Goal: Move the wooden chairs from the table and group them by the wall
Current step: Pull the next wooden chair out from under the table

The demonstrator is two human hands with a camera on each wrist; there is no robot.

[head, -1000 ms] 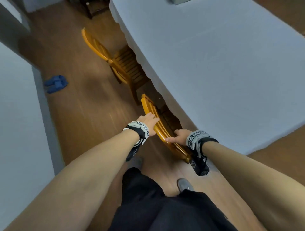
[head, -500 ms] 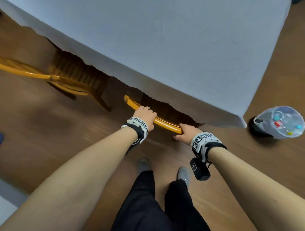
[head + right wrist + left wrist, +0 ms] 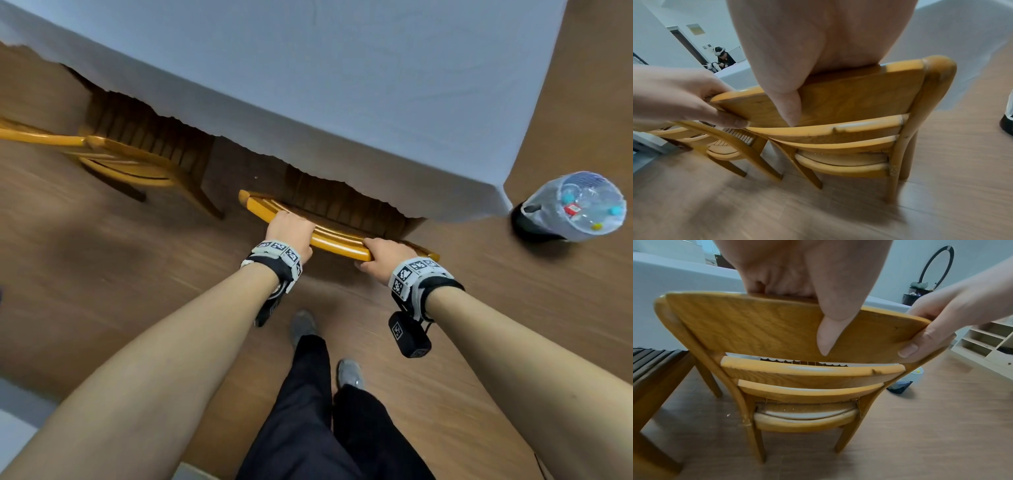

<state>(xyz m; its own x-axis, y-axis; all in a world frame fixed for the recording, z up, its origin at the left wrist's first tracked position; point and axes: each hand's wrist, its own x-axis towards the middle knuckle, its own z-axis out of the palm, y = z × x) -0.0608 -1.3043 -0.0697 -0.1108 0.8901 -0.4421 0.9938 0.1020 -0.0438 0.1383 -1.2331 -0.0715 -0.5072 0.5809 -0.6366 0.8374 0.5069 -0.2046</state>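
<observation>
The chair (image 3: 342, 241) is honey-yellow wood with a darker brown slatted seat, as is the second chair (image 3: 113, 161) beside it. The bench (image 3: 342, 85) wears a plain pale grey-blue cloth, and the floor (image 3: 102, 274) is mid-brown wood-grain. Both wristbands (image 3: 416, 270) are white with black square-code patterns; the trousers (image 3: 318, 428) are black, the shoes (image 3: 349, 373) grey.

A: We see soft, even indoor light, fairly bright, with no glare. The floor (image 3: 102, 274) is smeared with motion blur.
B: Agreed. We note wide-angle bending at the edges, and soft shadow under the bench (image 3: 342, 85).
</observation>
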